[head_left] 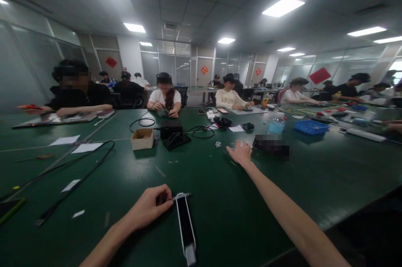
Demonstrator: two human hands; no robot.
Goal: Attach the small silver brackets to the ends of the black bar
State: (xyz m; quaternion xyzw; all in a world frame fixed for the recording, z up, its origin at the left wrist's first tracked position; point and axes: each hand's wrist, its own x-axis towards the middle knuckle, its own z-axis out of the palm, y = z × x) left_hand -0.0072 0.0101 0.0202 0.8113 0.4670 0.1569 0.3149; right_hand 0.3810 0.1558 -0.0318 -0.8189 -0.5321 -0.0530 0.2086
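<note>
My left hand (154,205) is closed in a pinch near the table's front edge. Thumb and forefinger meet on one end of a thin metal rod (188,194), which crosses the top of a long, narrow black device with a pale frame (186,223). This device lies flat, its grey end towards me; its exact kind does not show. Farther forward, my right hand (241,152) is stretched out low over the table with its fingers apart. Small whitish parts (218,144) lie to its left, and a dark, partly blurred object (271,147) is just to its right.
On the green table (141,175) stand a small cardboard box (142,139), a black device (172,131) with cables, a bottle of blue liquid (276,125) and a blue tray (311,127). A black cable (94,166) runs along the left. Several people work across the table.
</note>
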